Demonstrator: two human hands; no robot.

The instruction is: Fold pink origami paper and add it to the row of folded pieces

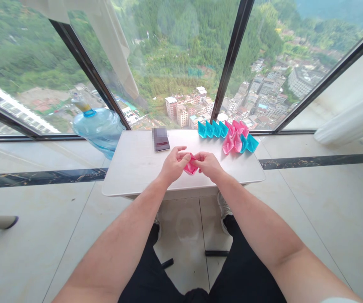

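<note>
Between my two hands is a pink folded paper piece (190, 169), held over the near middle of the white table. My left hand (175, 163) pinches its left side with thumb and finger, while another finger sticks out. On the opposite side my right hand (209, 164) grips the paper's edge with its fingertips. The fingers hide part of the folds. At the table's far right stand folded paper boats: a row of blue boats (212, 129), several pink boats (232, 143) beside them, and more blue boats (249, 144) at the right end.
A phone (161, 140) lies on the white table (131, 168) at the back left. Left of the table stands a large blue water bottle (97, 126). Tall windows (175, 54) rise behind the table. My legs and shoes are below its front edge.
</note>
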